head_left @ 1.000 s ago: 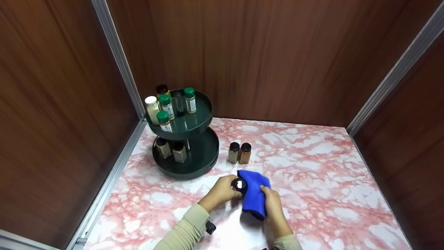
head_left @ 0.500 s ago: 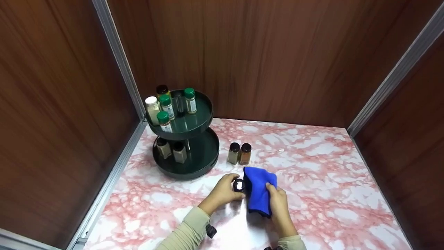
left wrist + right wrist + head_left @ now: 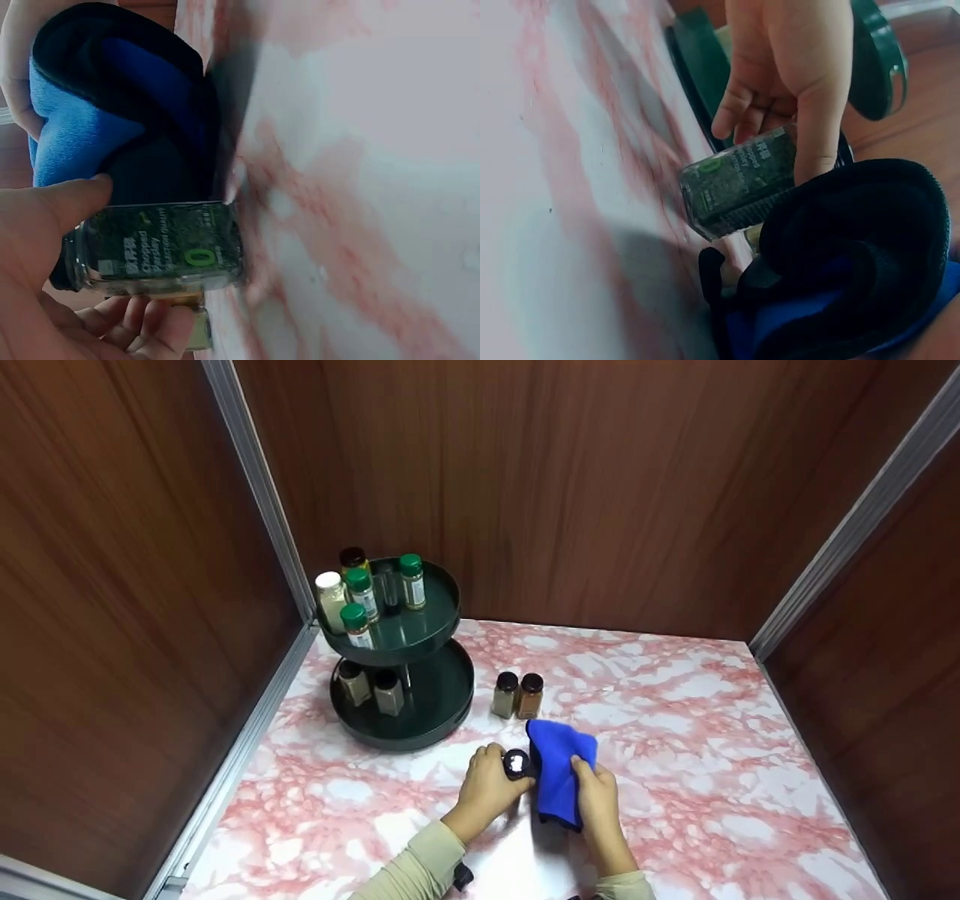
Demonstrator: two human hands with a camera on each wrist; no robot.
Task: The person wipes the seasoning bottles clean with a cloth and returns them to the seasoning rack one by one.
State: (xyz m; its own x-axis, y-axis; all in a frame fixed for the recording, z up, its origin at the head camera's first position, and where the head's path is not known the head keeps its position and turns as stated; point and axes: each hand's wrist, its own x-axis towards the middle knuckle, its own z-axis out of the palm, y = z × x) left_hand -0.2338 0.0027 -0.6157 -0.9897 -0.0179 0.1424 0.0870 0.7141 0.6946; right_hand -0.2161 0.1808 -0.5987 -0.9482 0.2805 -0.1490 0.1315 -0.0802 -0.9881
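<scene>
My left hand (image 3: 486, 789) is clamped on the parsley jar (image 3: 165, 247), thumb along one side and fingers along the other; its dark cap (image 3: 516, 763) points upward, and the label facing the left wrist view reads "Chopped Parsley"; the jar sits low over the bench (image 3: 675, 780), though I cannot tell whether its base touches.

My right hand (image 3: 598, 802) is closed on the blue cloth (image 3: 559, 772), thumb on top; the cloth, folded and edged in black, hangs to the left of that hand, just beside the jar; contact between the two cannot be made out.

Ahead of both hands, two dark-capped jars stand upright side by side, one greenish (image 3: 505, 699), one orange-brown (image 3: 529, 701); ahead and to the left of my left hand stands a two-tier dark green rack (image 3: 439, 690); its upper tray (image 3: 424, 622) carries three green-capped bottles (image 3: 415, 587), a white-capped jar (image 3: 332, 604) and a brown-capped bottle (image 3: 352, 558), among others; its lower tray holds two dark-capped jars (image 3: 388, 697).
</scene>
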